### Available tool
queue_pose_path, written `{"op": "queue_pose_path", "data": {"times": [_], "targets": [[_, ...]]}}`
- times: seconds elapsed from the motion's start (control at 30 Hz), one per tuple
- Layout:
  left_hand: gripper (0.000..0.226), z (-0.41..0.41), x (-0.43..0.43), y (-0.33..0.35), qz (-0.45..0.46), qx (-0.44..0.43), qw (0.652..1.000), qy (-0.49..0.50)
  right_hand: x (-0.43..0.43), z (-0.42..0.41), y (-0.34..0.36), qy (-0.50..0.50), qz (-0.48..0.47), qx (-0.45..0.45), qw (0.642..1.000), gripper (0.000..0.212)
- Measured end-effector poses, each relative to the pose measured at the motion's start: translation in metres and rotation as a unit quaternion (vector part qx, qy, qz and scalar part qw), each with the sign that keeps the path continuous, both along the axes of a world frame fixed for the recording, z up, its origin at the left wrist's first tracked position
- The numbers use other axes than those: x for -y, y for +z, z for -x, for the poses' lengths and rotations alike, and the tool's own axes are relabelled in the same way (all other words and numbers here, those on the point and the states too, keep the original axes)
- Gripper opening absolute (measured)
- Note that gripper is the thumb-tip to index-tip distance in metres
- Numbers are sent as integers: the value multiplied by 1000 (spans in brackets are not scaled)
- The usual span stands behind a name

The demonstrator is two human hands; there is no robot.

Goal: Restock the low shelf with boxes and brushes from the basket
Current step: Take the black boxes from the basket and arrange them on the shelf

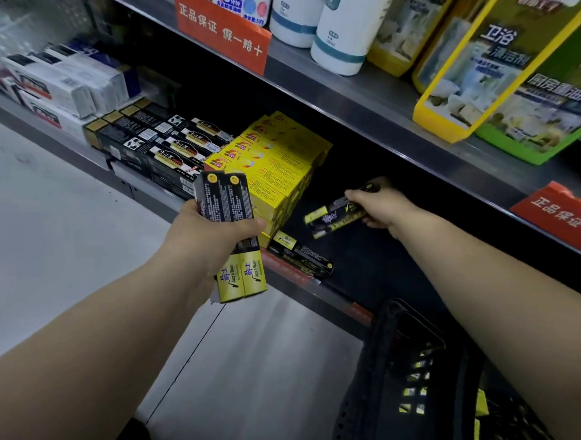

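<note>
While the left hand (215,231) clutches two spare boxes (230,237), the right hand (378,207) pinches a black-and-yellow box (333,217) inside the low shelf (370,269); next, I'd say: set it beside the placed box (301,253).

Upper shelf (359,89), steel: two white bottles (345,29) with teal bands stand near its front edge. To their right lean cleaner packs — a yellow-rimmed pack (476,58) and a green-rimmed pack (554,108). Red placards with white lettering hang off the front edge — the left placard (223,30) and the right placard (564,216). Pale floor (62,233) below.
</note>
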State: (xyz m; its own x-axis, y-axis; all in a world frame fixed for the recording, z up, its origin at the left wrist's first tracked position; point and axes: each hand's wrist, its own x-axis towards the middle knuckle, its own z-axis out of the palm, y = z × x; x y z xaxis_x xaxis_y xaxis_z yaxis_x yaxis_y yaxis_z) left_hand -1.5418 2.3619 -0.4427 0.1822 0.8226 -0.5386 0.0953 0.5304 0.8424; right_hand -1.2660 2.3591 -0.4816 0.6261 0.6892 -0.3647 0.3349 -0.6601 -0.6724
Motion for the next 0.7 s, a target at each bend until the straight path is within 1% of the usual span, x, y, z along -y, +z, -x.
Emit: {"op": "queue_pose_path", "data": {"times": [0.03,0.1,0.17,0.2,0.23,0.27,0.3,0.33,0.37,0.47,0.53,0.7], "targets": [[65,0,0,-1,-1,-5,1000,-1,-5,-2,-6,-2,3,21,1000,26],[68,-1,-1,-1,-4,-13,1000,-4,-13,-2,-18,0,40,40,998,31],[68,0,-2,-3,-8,-17,1000,-6,-16,1,-38,20,103,26,994,36],[68,0,-2,-3,-8,-17,1000,-5,-14,6,-47,39,141,9,989,35],[68,0,-2,-4,-7,-17,1000,-4,-12,11,-54,77,185,7,980,31],[68,0,-2,-5,-6,-15,1000,-5,-11,14,-61,137,234,29,962,29],[67,0,-2,-5,-6,-14,1000,-6,-10,18,-63,197,276,65,938,35],[66,0,-2,-6,-6,-14,1000,-8,-10,21,-64,242,299,102,917,45],[65,-1,-2,-6,-8,-14,1000,-9,-9,24,-63,266,304,118,907,52],[67,-2,-2,-7,-11,-23,1000,-16,-7,27,-66,333,317,119,880,73],[66,-3,-1,-7,-10,-28,999,-24,-5,30,-71,359,329,123,865,85],[59,-3,0,-9,-12,-26,999,-27,-7,32,-68,385,326,170,847,82]]}}
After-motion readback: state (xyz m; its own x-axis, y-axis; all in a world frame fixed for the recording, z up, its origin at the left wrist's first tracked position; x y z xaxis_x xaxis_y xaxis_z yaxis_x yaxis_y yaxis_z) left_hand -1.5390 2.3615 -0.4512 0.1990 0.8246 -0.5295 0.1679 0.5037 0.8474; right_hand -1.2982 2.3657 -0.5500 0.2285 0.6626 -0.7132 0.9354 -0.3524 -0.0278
